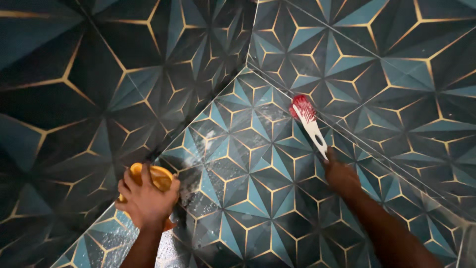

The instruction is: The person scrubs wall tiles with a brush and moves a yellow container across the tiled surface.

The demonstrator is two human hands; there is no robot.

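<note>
Teal and dark-blue tiles with gold geometric lines cover everything we look down on: two walls meeting in a corner and a lower tiled floor [258, 198] that runs into that corner, wet and flecked with soapy foam.

Our right hand [341, 174] is closed around the end of a white plastic handle, and the scrub brush with its red bristle head [303, 110] reaches out ahead of it. The red head sits right in the seam where the floor meets the right-hand wall [396, 79], pressed bristle-side down as far as we can tell. Holding the handle by its far end gives the arm its reach into that joint, we judge.

Our left hand [148, 198] is wrapped over the rim of a round yellow plastic container [157, 176], fingers curled over the top, so it is closed on it. The container rests at the floor's left edge beside the left wall [74, 99], well apart from the brush, which keeps it near yet out of the scrubbing path. Its contents are hidden from us.
</note>
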